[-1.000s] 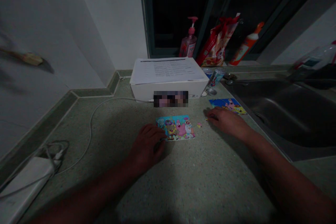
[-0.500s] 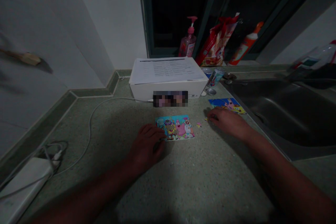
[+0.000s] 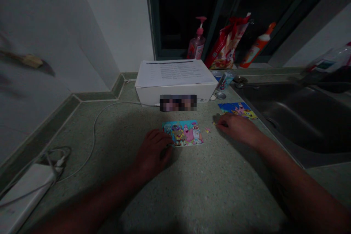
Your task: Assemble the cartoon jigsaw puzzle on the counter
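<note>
A small cartoon jigsaw puzzle (image 3: 183, 132) lies flat on the speckled green counter (image 3: 197, 182). My left hand (image 3: 153, 153) rests on the counter with its fingers curled against the puzzle's lower left corner. My right hand (image 3: 237, 127) lies to the right of the puzzle, fingers bent down over a tiny piece at its fingertips. One loose puzzle piece (image 3: 208, 130) sits between the puzzle and my right hand. A second cartoon picture card (image 3: 237, 109) lies just beyond my right hand.
A white box (image 3: 177, 82) topped with printed paper stands behind the puzzle. A steel sink (image 3: 298, 117) opens at the right. Soap pump (image 3: 196, 44), red bag (image 3: 227, 44), orange bottle (image 3: 257, 47) and can (image 3: 225, 80) stand at the back. A white charger (image 3: 24, 190) and cable (image 3: 94, 131) lie left.
Almost nothing has moved. My right hand's fingertips have shifted very slightly on the counter by the small piece; my left hand stays put.
</note>
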`<control>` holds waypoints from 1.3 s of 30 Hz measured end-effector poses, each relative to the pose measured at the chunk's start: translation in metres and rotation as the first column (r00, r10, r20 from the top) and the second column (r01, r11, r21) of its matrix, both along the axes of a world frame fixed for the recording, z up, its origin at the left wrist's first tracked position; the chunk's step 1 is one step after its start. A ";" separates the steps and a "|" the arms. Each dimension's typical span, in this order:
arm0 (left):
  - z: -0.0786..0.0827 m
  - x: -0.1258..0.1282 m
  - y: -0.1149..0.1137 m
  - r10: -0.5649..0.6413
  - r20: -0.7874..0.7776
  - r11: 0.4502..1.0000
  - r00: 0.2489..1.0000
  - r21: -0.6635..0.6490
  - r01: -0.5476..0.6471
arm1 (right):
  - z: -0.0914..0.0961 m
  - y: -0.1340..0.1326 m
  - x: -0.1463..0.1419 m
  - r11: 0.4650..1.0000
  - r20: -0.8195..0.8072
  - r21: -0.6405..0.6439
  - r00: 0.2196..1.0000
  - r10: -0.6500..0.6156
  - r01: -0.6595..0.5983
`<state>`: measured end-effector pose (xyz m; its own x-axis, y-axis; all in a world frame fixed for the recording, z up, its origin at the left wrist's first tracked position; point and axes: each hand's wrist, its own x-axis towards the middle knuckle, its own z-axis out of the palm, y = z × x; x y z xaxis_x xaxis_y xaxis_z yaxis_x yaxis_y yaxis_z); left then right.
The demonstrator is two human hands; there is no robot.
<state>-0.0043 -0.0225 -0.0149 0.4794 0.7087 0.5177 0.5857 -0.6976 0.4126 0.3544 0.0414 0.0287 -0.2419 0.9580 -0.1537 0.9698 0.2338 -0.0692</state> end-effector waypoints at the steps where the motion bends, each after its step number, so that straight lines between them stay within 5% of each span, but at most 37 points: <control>1: 0.000 0.000 0.000 0.002 0.005 1.000 1.000 0.003 -0.002 | 0.000 0.000 -0.001 1.000 0.003 -0.002 1.000 0.003 -0.003; 39: 0.001 0.000 0.000 -0.002 0.002 1.000 1.000 0.004 0.002 | 0.000 0.000 -0.004 0.998 -0.061 0.013 0.996 0.059 -0.059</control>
<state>-0.0040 -0.0222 -0.0135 0.4793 0.7057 0.5218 0.5835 -0.7003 0.4112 0.3503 0.0413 0.0284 -0.3067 0.9434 -0.1260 0.9484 0.2916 -0.1249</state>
